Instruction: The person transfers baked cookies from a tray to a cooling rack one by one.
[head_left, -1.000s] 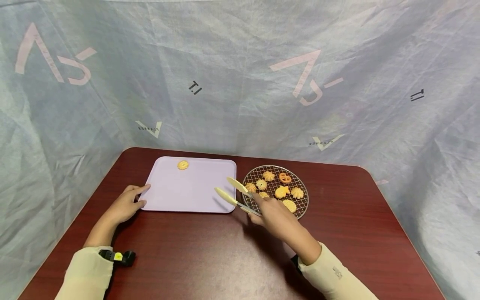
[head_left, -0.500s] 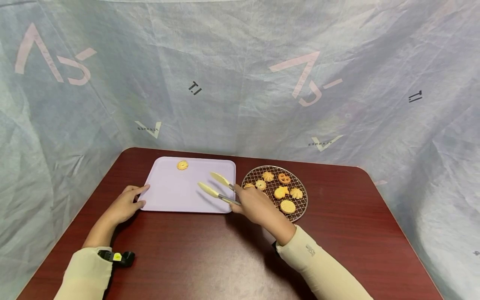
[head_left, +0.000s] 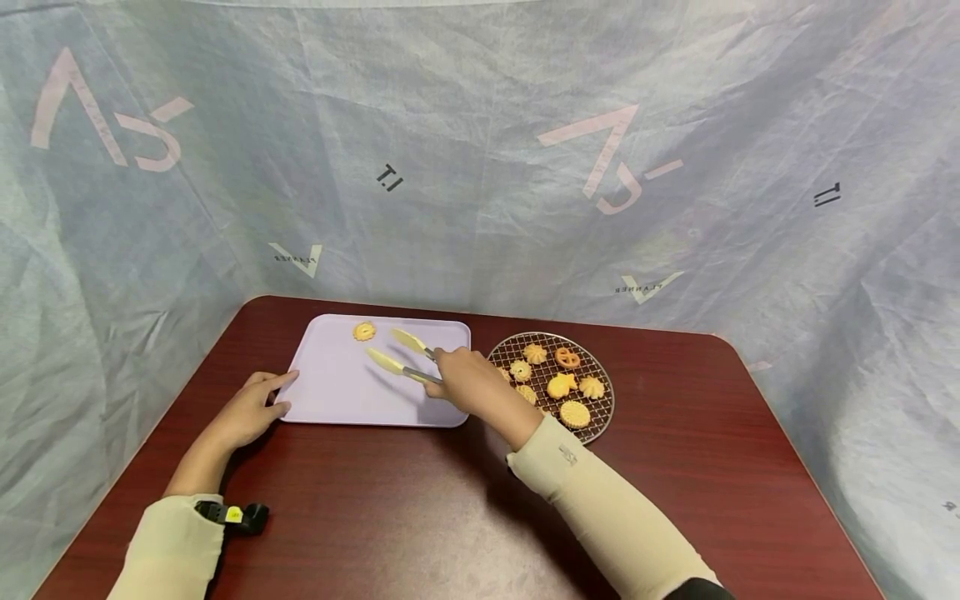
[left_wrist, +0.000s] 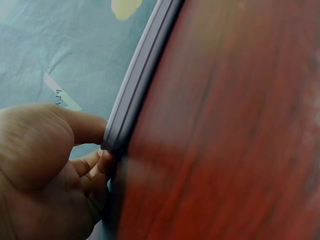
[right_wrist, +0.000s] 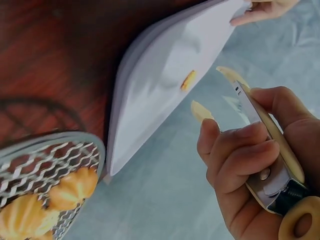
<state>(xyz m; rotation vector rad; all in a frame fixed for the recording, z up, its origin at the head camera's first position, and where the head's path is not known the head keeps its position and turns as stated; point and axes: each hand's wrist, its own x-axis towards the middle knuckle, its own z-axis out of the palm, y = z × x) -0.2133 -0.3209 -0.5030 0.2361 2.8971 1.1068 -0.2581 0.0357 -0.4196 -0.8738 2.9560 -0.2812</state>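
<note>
My left hand (head_left: 252, 408) holds the left edge of the lilac tray (head_left: 337, 392), with thumb and fingers at the rim in the left wrist view. In my right hand (head_left: 468, 382) is a pair of tongs (right_wrist: 272, 150) with cream tips. The tongs hover over the tray's right half, tips apart, nothing between them. One flower-shaped cookie (head_left: 364, 332) lies near the tray's back edge, left of the tips. A round wire rack (head_left: 612, 400) right of the tray bears several cookies, among them a fish-shaped cookie (head_left: 561, 385) and a pretzel (head_left: 567, 358).
A dark red-brown table (head_left: 360, 508) carries everything. Grey cloth (head_left: 480, 167) with printed letters hangs behind it and at both sides. The right forearm (head_left: 585, 483) passes in front of the rack and hides part of its near left side.
My right hand has moved left from over the rack to above the tray, carrying the tongs with their tips apart. The left hand stays at the tray's edge.
</note>
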